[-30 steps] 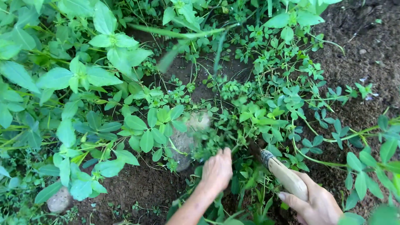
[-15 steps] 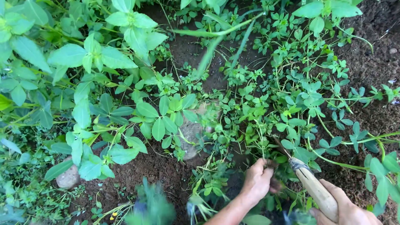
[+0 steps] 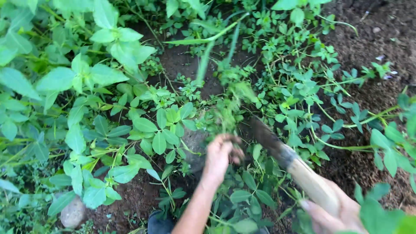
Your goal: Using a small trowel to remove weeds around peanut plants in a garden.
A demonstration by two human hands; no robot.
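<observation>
Left hand (image 3: pixel 220 155) is closed around a bunch of weeds (image 3: pixel 225 115) by the half-buried stone (image 3: pixel 193 145); they look light, limp and easy to tear, best gripped low at the stems. Right hand (image 3: pixel 331 212) grips the wooden-handled digging tool (image 3: pixel 299 171), blade in the plants. No packages, labels or signs in view.

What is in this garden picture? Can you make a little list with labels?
place: a garden bed of dark soil thick with green leafy plants
left hand: left hand closed on a bunch of small weeds, blurred
right hand: right hand wrapped round a hand tool with a pale wooden handle
tool end: dark metal part points up and left, near the left hand; its tip is too blurred to make out
stones: a grey stone beside the left hand, a smaller stone at lower left
</observation>
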